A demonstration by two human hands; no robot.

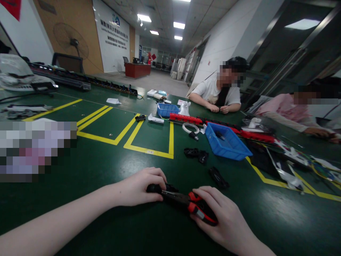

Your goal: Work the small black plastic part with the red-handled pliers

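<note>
My left hand (146,186) is closed on a black part (153,188) just above the green table (101,227). In my right hand (223,217) are pliers (204,209) with red and black handles, their jaws pointing left and meeting the black part by my left fingertips. Whether the jaws grip it I cannot tell. Beyond my hands lie a black bundle (196,154) and another dark bundle (218,177), the latter just above my right hand.
A blue bin (226,142) holds a dark item. Farther off are a small blue bin (167,110), red strips (185,118) and a coiled white tube (190,128). Yellow tape marks the table. Two people sit along the far right side.
</note>
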